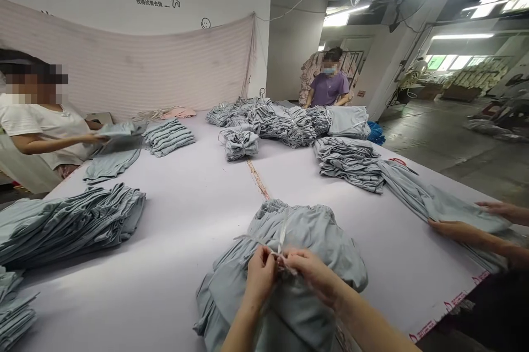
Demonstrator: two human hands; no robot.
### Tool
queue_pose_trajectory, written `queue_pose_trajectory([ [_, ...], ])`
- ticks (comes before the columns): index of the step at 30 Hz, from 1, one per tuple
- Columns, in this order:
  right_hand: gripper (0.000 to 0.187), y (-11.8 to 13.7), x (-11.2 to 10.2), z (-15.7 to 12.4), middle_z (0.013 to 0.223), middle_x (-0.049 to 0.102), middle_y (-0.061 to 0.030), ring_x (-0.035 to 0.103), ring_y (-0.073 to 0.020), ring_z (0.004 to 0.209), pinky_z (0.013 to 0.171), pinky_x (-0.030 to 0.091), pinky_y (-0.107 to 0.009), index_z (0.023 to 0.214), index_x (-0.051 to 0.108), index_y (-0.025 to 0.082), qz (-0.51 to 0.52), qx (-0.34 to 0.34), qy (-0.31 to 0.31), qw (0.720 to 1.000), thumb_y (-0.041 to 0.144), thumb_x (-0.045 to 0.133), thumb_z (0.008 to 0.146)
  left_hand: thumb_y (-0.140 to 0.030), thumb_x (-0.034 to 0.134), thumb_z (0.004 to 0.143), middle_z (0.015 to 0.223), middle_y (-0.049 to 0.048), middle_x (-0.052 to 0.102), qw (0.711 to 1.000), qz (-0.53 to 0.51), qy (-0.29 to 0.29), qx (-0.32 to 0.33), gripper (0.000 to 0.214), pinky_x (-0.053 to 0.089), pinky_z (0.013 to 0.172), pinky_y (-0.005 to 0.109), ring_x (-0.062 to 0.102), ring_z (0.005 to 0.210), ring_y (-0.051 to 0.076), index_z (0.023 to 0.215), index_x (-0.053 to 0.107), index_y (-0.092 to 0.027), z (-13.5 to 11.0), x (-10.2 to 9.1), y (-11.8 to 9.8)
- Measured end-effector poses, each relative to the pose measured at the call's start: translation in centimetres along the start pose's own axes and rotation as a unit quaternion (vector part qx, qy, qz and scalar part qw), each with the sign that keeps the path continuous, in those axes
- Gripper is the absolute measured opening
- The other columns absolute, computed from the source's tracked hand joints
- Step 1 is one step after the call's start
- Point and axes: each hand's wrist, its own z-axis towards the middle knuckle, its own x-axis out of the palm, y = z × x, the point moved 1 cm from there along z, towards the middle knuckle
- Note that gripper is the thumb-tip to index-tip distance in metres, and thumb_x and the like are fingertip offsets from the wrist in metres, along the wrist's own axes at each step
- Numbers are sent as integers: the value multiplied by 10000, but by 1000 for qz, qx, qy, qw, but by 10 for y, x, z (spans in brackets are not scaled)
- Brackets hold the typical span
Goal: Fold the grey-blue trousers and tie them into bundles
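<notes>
A bundle of folded pale grey-blue garments (301, 231) lies on the white table (190, 214) right in front of me. A thin white tie strip (282, 233) runs over the top of the bundle. My left hand (259, 277) and my right hand (311, 274) meet above the near side of the bundle, each pinching an end of the strip between the fingers.
Stacks of the same garments lie at the left (70, 222), far middle (242, 142) and far right (351, 162). A person in white (41, 126) handles cloth at the left. Another person's hands (458, 228) smooth a garment at the right. A person in purple (329, 87) stands at the far end.
</notes>
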Motion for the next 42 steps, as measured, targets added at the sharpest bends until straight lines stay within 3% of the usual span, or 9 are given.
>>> queue_pose_trajectory([
  [6,128,37,7,-54,780,647,-6,514,-89,482,482,375,-216,823,602,183,-85,75,281,953,284,572,751,-352,516,716,635,-66,503,996,-80,-27,-8,142,482,633,310,529,582,135,761,428,-250,-6,0,-3],
  [9,168,30,-2,-39,824,649,-22,578,-132,586,570,426,-250,978,580,207,-315,-17,91,945,270,464,874,-308,578,683,556,-86,468,998,-53,-16,-7,145,425,570,259,491,531,115,733,460,-239,-9,-18,-13],
  [12,206,6,-10,-5,947,647,-85,599,-208,865,765,437,-316,920,609,186,-514,-100,-103,845,208,404,912,-332,680,660,579,-69,523,999,-28,-42,5,225,438,618,252,548,602,122,728,506,-207,-10,-47,-30],
  [22,125,-25,11,45,925,649,-99,594,-209,863,744,410,-297,805,602,176,-597,-110,-162,778,223,504,867,-462,619,782,1219,125,581,971,21,-177,156,432,441,984,441,540,1168,265,1120,530,-208,-11,-66,-45],
  [25,210,-26,3,56,732,638,-53,589,-157,688,633,400,-257,675,539,186,-479,-69,-156,861,239,466,865,-381,628,797,1057,101,604,875,208,-330,287,305,444,929,436,547,1061,258,1036,561,-203,-29,-59,-31],
  [28,285,-33,-7,65,462,496,30,485,-124,448,478,344,-234,631,494,205,-263,30,-96,960,350,433,869,-229,593,831,787,17,618,828,313,-241,398,29,466,778,322,577,798,179,860,599,-227,-45,-41,-13],
  [31,258,-40,-11,69,480,494,47,458,-119,409,441,326,-240,650,506,206,-157,23,-99,982,403,472,814,-191,536,850,930,49,686,892,315,-79,315,173,486,790,316,623,887,191,985,635,-237,-42,-17,1],
  [36,248,-36,-14,72,602,562,20,515,-141,590,591,408,-265,660,522,209,-196,-123,-179,956,436,529,760,-189,664,721,954,68,684,994,55,-59,74,192,468,889,374,620,927,231,910,670,-222,-10,8,0],
  [42,164,-14,-11,93,595,536,32,488,-130,597,585,378,-253,662,556,196,-268,-144,-82,949,334,538,751,-160,657,702,795,-3,649,971,-218,-36,-93,300,506,609,245,611,592,104,987,575,-203,6,14,-5],
])
